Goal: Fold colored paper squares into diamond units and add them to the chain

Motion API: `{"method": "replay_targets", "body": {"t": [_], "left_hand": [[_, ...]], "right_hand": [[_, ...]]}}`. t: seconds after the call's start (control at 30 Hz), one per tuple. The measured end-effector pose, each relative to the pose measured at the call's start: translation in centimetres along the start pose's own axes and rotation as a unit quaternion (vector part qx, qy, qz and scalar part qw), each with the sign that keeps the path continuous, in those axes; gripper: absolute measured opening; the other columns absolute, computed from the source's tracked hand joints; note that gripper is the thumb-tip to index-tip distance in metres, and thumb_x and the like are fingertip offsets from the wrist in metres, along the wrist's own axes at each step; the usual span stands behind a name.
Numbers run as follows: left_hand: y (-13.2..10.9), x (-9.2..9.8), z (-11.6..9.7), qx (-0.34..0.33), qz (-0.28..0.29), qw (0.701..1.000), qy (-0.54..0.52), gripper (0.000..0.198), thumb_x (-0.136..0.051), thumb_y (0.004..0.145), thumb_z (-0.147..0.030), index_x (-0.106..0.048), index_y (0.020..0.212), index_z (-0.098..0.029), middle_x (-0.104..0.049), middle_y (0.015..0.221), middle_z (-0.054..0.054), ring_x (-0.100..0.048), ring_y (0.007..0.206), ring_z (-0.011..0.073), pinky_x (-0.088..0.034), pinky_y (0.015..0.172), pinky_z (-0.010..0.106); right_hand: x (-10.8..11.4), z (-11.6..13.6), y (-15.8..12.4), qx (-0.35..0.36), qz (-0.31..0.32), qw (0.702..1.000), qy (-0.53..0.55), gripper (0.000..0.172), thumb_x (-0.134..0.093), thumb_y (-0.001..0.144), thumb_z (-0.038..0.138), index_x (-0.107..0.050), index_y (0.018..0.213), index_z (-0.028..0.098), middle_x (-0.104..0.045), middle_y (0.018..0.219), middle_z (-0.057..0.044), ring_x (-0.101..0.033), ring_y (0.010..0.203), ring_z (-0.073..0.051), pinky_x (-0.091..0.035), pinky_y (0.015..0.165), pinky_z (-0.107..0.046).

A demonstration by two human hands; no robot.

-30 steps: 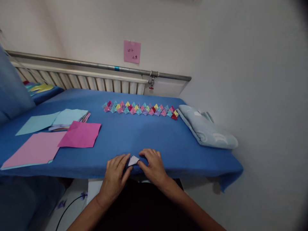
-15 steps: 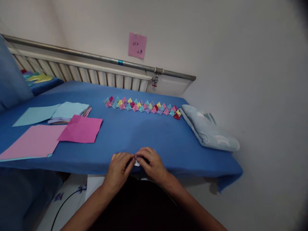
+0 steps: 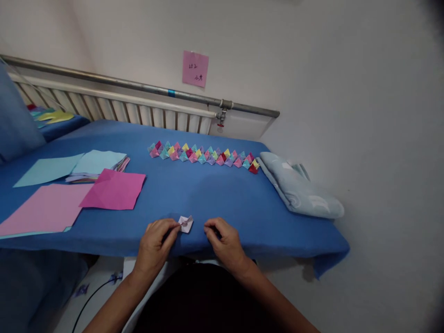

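Note:
My left hand (image 3: 157, 243) pinches a small folded pale paper piece (image 3: 186, 223) at the near edge of the blue table (image 3: 194, 194). My right hand (image 3: 224, 242) rests a little to the right of the piece, fingers curled in, touching nothing I can make out. Farther back lies a long row of small folded paper shapes (image 3: 203, 156) in pink, teal, yellow and red.
A magenta sheet (image 3: 114, 189), a larger pink sheet (image 3: 43, 210) and a stack of light blue paper (image 3: 93, 164) lie at the left. A folded pale blue cloth (image 3: 298, 187) sits at the right edge. A radiator and pipe (image 3: 138, 86) run behind; a pink note (image 3: 195, 69) hangs on the wall.
Both hands were together on the folded piece. My right hand has let go and drawn right, while my left hand has moved the piece slightly left and forward.

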State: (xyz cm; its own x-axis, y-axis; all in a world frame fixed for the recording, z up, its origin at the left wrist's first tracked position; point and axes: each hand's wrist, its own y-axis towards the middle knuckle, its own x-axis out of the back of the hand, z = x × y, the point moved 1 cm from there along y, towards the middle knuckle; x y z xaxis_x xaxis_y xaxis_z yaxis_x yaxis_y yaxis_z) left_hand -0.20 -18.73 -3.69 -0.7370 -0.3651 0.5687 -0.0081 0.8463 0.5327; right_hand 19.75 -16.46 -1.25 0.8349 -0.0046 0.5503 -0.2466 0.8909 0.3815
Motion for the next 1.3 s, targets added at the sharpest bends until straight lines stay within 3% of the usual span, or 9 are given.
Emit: {"method": "replay_targets", "body": {"t": [0.13, 0.23, 0.33, 0.5, 0.6, 0.77, 0.97, 1.17, 1.3], "left_hand": [[0.1, -0.1, 0.0, -0.024, 0.021, 0.999, -0.008, 0.018, -0.050, 0.091, -0.033, -0.066, 0.093, -0.025, -0.072, 0.090, 0.001, -0.065, 0.087, 0.0181, -0.046, 0.080, 0.034], [0.2, -0.1, 0.0, -0.036, 0.038, 0.998, -0.025, 0.018, -0.051, 0.090, -0.032, -0.066, 0.093, -0.025, -0.072, 0.090, 0.001, -0.065, 0.088, 0.0184, -0.046, 0.081, 0.035], [0.3, -0.1, 0.2, -0.001, 0.041, 0.998, -0.045, 0.016, -0.052, 0.089, -0.032, -0.066, 0.090, -0.024, -0.071, 0.089, 0.001, -0.065, 0.089, 0.0182, -0.046, 0.083, 0.035], [0.4, 0.2, 0.5, 0.082, 0.036, 0.993, -0.079, 0.018, -0.052, 0.086, -0.033, -0.067, 0.083, -0.023, -0.070, 0.087, 0.002, -0.064, 0.087, 0.0179, -0.049, 0.080, 0.033], [0.8, 0.3, -0.1, 0.106, 0.039, 0.992, -0.056, 0.018, -0.051, 0.085, -0.032, -0.064, 0.078, -0.022, -0.069, 0.084, 0.001, -0.063, 0.083, 0.0179, -0.048, 0.077, 0.033], [1.7, 0.0, -1.6, 0.093, 0.078, 0.992, 0.038, 0.017, -0.058, 0.081, -0.034, -0.058, 0.072, -0.021, -0.064, 0.071, -0.001, -0.060, 0.070, 0.0183, -0.043, 0.073, 0.036], [1.5, -0.3, -2.0, 0.091, 0.080, 0.992, 0.039, 0.017, -0.059, 0.081, -0.037, -0.058, 0.079, -0.021, -0.065, 0.076, 0.000, -0.061, 0.073, 0.0188, -0.043, 0.073, 0.036], [1.1, -0.5, -2.1, 0.089, 0.050, 0.994, 0.035, 0.007, -0.055, 0.079, -0.023, -0.058, 0.085, -0.021, -0.067, 0.085, 0.003, -0.063, 0.084, 0.0219, -0.045, 0.077, 0.039], [1.4, -0.7, -2.2, 0.111, 0.034, 0.993, 0.025, 0.010, -0.053, 0.077, -0.020, -0.058, 0.085, -0.020, -0.066, 0.084, 0.003, -0.063, 0.082, 0.0220, -0.046, 0.077, 0.040]], "right_hand": [[-0.7, 0.6, 0.7, 0.036, 0.023, 0.999, 0.012, 0.021, -0.057, 0.084, 0.021, -0.060, 0.104, 0.022, -0.063, 0.098, -0.005, -0.059, 0.082, -0.015, -0.048, 0.074, -0.027], [-1.3, 0.6, 1.4, 0.054, 0.053, 0.997, -0.010, 0.016, -0.050, 0.088, 0.019, -0.062, 0.098, 0.022, -0.064, 0.092, -0.004, -0.060, 0.085, -0.016, -0.048, 0.078, -0.029], [-1.5, 0.3, 1.5, 0.045, 0.061, 0.996, -0.035, 0.016, -0.048, 0.089, 0.017, -0.063, 0.088, 0.021, -0.064, 0.082, -0.003, -0.060, 0.081, -0.016, -0.047, 0.076, -0.028], [-1.0, 0.2, 0.8, 0.027, 0.024, 0.999, -0.034, 0.016, -0.047, 0.088, 0.016, -0.062, 0.085, 0.022, -0.064, 0.082, -0.003, -0.061, 0.079, -0.015, -0.047, 0.073, -0.027], [-0.9, 0.4, 0.3, 0.030, 0.024, 0.998, -0.039, 0.016, -0.047, 0.087, 0.014, -0.060, 0.083, 0.021, -0.063, 0.080, -0.002, -0.059, 0.077, -0.015, -0.046, 0.072, -0.026], [-1.3, 0.6, 0.0, 0.054, 0.051, 0.995, -0.068, 0.016, -0.045, 0.088, 0.015, -0.058, 0.081, 0.021, -0.061, 0.078, -0.003, -0.057, 0.075, -0.016, -0.044, 0.071, -0.027], [-1.4, 0.6, 0.0, 0.047, 0.043, 0.995, -0.073, 0.015, -0.045, 0.088, 0.016, -0.058, 0.081, 0.021, -0.061, 0.077, -0.003, -0.057, 0.074, -0.015, -0.044, 0.069, -0.027], [-1.4, 0.7, -0.1, 0.033, 0.037, 0.997, -0.065, 0.015, -0.046, 0.086, 0.013, -0.058, 0.081, 0.021, -0.060, 0.078, -0.003, -0.057, 0.076, -0.016, -0.044, 0.070, -0.027], [-1.2, 1.0, -0.1, 0.042, 0.087, 0.992, -0.083, 0.026, -0.044, 0.083, 0.008, -0.062, 0.096, 0.021, -0.061, 0.084, -0.004, -0.057, 0.080, -0.016, -0.045, 0.074, -0.028]]}}
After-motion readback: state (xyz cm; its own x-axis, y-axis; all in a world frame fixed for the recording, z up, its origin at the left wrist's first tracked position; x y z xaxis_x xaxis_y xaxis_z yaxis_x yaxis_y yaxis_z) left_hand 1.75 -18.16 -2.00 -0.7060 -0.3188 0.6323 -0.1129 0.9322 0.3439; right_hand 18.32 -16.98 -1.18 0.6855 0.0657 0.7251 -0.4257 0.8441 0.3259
